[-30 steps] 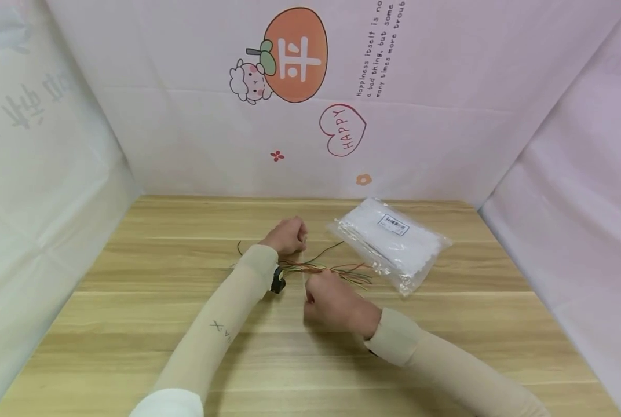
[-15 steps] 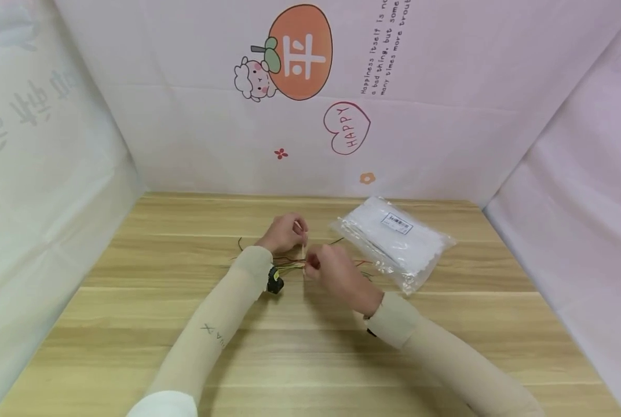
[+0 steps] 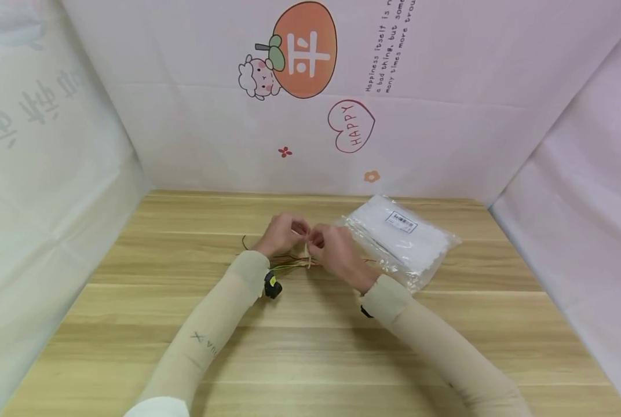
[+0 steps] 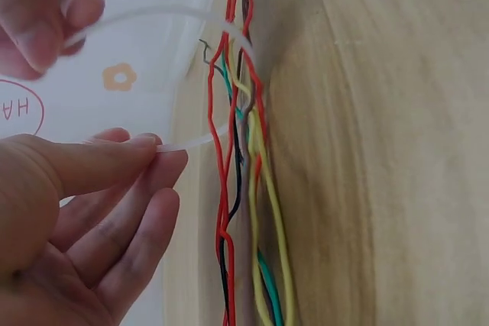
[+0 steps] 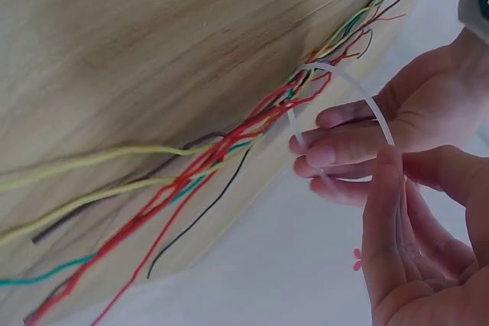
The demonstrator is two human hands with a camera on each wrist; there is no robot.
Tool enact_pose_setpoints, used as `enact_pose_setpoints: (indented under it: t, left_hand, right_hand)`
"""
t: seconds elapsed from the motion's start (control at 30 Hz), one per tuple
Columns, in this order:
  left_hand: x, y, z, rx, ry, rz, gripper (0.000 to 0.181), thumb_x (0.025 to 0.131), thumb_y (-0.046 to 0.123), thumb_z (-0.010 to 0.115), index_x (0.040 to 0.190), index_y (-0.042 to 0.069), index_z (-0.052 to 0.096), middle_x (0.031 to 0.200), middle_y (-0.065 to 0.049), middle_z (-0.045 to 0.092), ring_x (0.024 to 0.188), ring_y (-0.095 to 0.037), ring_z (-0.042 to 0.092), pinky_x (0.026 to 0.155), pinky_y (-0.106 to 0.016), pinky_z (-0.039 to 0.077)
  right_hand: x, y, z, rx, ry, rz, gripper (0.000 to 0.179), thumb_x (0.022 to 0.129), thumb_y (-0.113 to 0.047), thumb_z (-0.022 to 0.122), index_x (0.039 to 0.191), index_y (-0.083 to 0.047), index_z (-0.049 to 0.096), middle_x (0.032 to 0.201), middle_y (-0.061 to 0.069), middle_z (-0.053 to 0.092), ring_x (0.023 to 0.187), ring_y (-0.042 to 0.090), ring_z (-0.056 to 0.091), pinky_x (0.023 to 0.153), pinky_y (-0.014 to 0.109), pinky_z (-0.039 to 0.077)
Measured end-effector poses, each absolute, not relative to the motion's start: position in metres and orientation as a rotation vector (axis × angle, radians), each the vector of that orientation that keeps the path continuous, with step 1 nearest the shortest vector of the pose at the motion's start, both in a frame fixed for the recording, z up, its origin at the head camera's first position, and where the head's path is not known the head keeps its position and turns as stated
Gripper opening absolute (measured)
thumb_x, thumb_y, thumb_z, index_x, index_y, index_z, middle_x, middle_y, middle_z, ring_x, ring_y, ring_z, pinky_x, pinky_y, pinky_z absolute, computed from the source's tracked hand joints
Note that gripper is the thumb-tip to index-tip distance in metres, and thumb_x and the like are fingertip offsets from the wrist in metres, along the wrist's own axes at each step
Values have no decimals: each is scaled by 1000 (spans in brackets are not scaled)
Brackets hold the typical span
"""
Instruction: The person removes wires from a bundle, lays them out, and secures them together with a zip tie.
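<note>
A translucent white cable tie is bent in a loop around a bundle of thin wires, coloured red, yellow, green, black and brown. My left hand pinches one end of the tie between thumb and fingers, plain in the left wrist view, where the tie end leaves the fingertips. The opposite end is pinched by my right hand, thumb against forefinger. In the head view both hands meet just beyond the bundle, fingertips close together, with the loop hanging down to the wires.
A clear plastic bag with white contents and a barcode label lies to the right of the hands. The wooden table is bounded by a printed white cloth at the back and sides. A small black wrist camera sits at the left cuff.
My right hand has risen from the near side of the wires across to the far side, bringing its tie end up to my left hand. My left hand stays near its place.
</note>
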State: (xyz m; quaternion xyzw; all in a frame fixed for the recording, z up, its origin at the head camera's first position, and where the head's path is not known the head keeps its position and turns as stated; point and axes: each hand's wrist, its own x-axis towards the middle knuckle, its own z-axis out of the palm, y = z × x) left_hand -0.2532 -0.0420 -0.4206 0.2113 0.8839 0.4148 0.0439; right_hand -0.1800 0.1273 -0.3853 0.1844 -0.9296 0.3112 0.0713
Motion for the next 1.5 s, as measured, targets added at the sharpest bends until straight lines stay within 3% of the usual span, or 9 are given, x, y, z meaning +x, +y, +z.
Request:
enact_pose_setpoints:
  t: [0.67, 1.5]
  left_hand:
    - [-238, -40, -420, 789, 2854, 1240, 10, 95, 2, 76, 96, 9, 84, 100, -8, 82, 94, -23, 80, 82, -35, 64]
    - [-234, -37, -419, 834, 2933, 1164, 10, 96, 1, 75, 97, 7, 84, 99, -10, 82, 94, -26, 80, 84, -36, 64]
  right_hand:
    - [-193, 130, -392, 411, -2770, 1006, 8, 90, -5, 74, 98, -5, 77, 93, 9, 81, 84, 19, 79, 73, 30, 63]
    - [-198, 129, -390, 456, -2822, 993, 15, 94, -4, 71, 108, -2, 78, 99, 12, 81, 90, 23, 80, 74, 33, 63]
